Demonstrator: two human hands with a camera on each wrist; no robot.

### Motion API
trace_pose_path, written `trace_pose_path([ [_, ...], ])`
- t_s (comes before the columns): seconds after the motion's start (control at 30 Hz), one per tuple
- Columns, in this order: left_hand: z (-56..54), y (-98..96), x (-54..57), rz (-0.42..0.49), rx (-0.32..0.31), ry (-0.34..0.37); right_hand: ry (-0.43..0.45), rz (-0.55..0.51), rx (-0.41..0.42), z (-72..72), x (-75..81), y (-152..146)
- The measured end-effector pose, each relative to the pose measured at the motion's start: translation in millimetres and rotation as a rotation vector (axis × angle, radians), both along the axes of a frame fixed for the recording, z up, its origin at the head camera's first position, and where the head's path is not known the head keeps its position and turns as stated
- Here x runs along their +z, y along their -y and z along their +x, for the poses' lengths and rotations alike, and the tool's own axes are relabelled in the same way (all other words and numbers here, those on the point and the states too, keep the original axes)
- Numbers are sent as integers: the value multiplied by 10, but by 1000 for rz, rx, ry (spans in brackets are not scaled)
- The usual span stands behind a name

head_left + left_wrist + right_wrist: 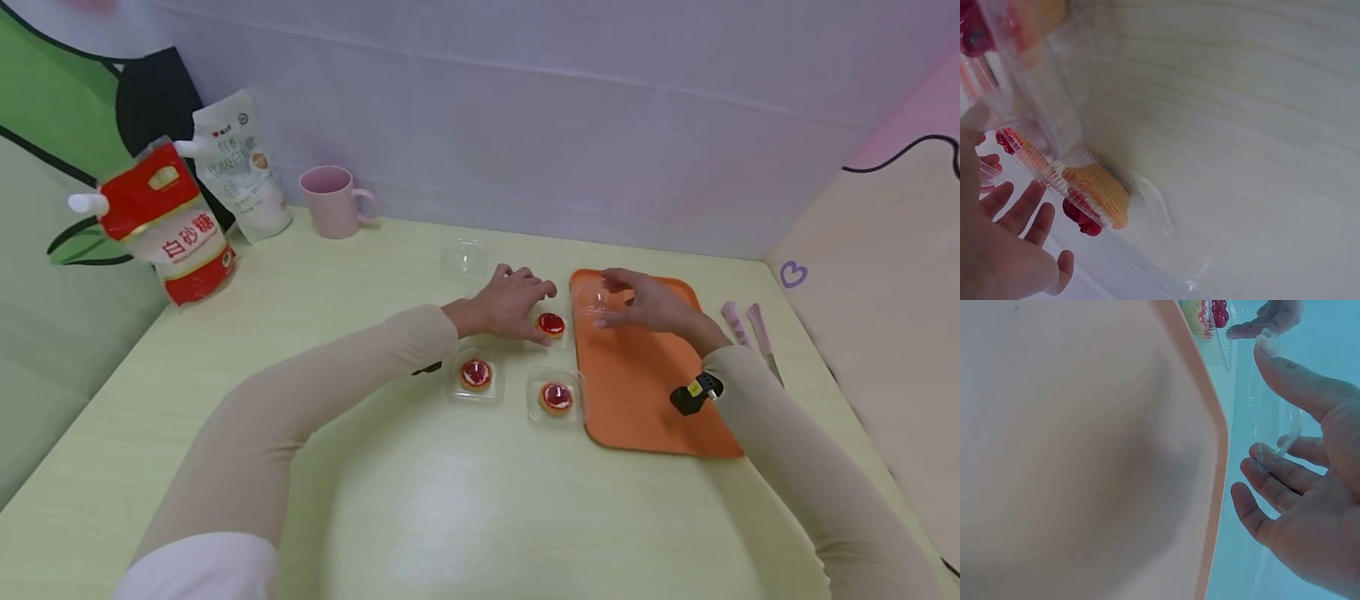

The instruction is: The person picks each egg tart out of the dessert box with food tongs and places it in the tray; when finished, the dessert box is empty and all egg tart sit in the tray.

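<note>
In the head view my left hand [513, 304] straddles a red-topped tart [551, 324] in a clear container, thumb on the near side and fingers beyond. The left wrist view shows the left fingers [1025, 219] loosely spread beside the container; contact is unclear. My right hand [648, 302] holds a clear plastic lid [1257, 412] by its edges, between thumb and fingers, above the far left of an orange tray [637, 392]. Nearer me stand two more tarts in clear containers, a left tart [476, 375] and a right tart [557, 398].
Another clear plastic piece [465, 258] lies behind the left hand. A pink mug [333, 204], a white pouch [243, 171] and a red-and-white sugar bag [176, 233] stand at the back left. Two pink-handled utensils [759, 329] lie right of the tray.
</note>
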State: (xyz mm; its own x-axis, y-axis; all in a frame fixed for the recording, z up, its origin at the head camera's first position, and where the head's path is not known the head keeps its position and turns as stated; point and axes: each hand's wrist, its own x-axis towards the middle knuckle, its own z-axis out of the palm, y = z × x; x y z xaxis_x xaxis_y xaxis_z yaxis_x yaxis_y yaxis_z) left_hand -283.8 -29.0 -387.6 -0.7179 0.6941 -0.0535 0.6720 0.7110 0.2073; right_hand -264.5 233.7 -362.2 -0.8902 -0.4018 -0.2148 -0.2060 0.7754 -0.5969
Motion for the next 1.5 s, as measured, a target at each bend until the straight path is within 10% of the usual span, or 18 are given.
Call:
trace_pose_path([
  [0.53, -33, 54, 122, 82, 13, 8, 1, -129, 23, -95, 3, 34],
  [1.07, -190, 7, 261, 189, -5, -377, 314, -568, -52, -237, 153, 253],
  [1.5, -252, 53, 310, 352, 38, -296, 385, -624, -117, -261, 267, 424],
])
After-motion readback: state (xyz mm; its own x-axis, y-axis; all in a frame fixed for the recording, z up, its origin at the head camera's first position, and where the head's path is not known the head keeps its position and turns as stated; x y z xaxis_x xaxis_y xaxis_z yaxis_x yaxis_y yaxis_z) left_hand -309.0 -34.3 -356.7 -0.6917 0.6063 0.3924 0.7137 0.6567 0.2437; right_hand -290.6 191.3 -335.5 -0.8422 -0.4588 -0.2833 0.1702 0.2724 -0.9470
